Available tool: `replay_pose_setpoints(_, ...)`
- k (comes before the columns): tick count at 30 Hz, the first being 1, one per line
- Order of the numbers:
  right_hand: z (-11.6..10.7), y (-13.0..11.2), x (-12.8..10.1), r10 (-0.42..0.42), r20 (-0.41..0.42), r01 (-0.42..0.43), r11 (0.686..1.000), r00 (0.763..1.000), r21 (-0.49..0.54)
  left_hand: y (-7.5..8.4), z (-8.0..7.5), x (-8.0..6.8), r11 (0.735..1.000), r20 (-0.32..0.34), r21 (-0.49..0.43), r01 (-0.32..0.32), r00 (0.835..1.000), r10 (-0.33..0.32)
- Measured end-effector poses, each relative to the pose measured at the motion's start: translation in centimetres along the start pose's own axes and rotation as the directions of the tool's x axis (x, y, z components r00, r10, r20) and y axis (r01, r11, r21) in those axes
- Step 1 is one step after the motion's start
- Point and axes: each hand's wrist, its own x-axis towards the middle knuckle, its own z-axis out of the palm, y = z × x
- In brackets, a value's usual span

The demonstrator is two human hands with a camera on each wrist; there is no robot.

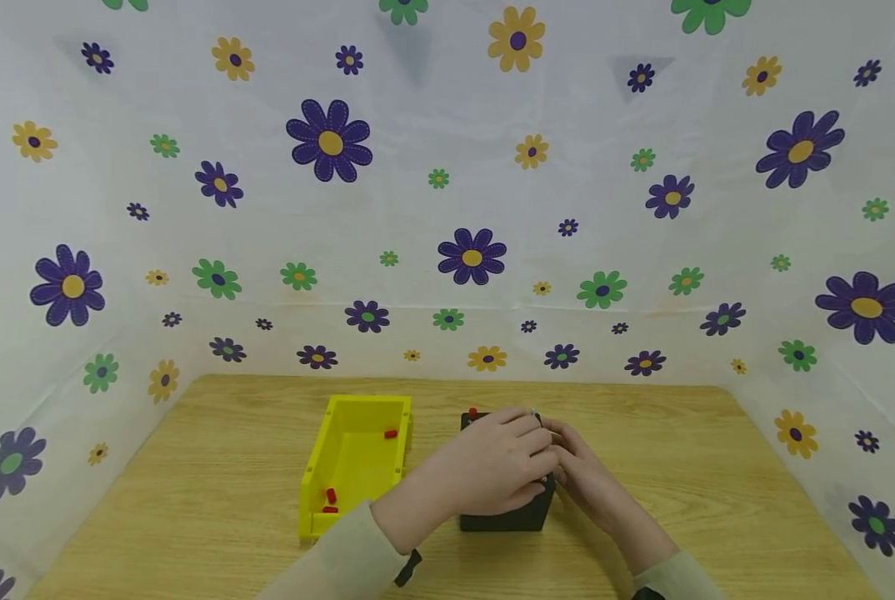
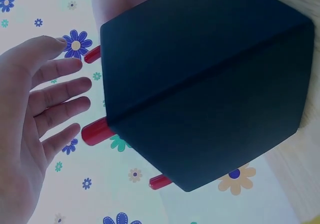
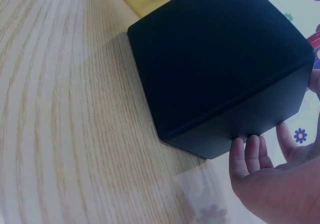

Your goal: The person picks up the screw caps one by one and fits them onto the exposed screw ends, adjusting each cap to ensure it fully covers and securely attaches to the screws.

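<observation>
A black box [image 1: 504, 518] stands on the wooden table [image 1: 215, 467] with red pegs [image 2: 97, 132] sticking out of its top. My left hand [image 1: 492, 468] lies over the top of the box. In the left wrist view this left hand [image 2: 47, 106] has straight, spread fingers close to the pegs and holds nothing. My right hand [image 1: 584, 477] is at the box's right side. Its fingertips [image 3: 246, 153] touch the edge of the black box [image 3: 220, 68]. One red peg [image 1: 472, 412] shows at the box's far left corner.
A yellow open box [image 1: 354, 463] sits just left of the black box with a few red pegs [image 1: 331, 497] in it. White cloth with a flower print [image 1: 447, 208] walls the table at the back and both sides.
</observation>
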Motion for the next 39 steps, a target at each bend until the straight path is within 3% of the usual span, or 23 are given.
replay_pose_setpoints(11, 0.0, 0.1, -0.1, -0.01, -0.002, 0.01, 1.0, 1.0, -0.011, -0.1, -1.1, -0.2, 0.999, 0.007, 0.042, -0.012, 1.0, 0.011)
replay_pose_setpoints(28, -0.2, 0.3, 0.1, -0.02, 0.019, 0.02, 1.0, 1.0, -0.006, -0.2, -1.9, -0.6, 1.0, 0.004, 0.028, -0.005, 1.0, 0.005)
replay_pose_setpoints(39, 0.2, 0.1, 0.2, 0.002, -0.042, -0.002, 1.0, 0.999, -0.001, -0.5, -2.5, -1.3, 0.997, 0.039, 0.075, 0.009, 0.999, -0.012)
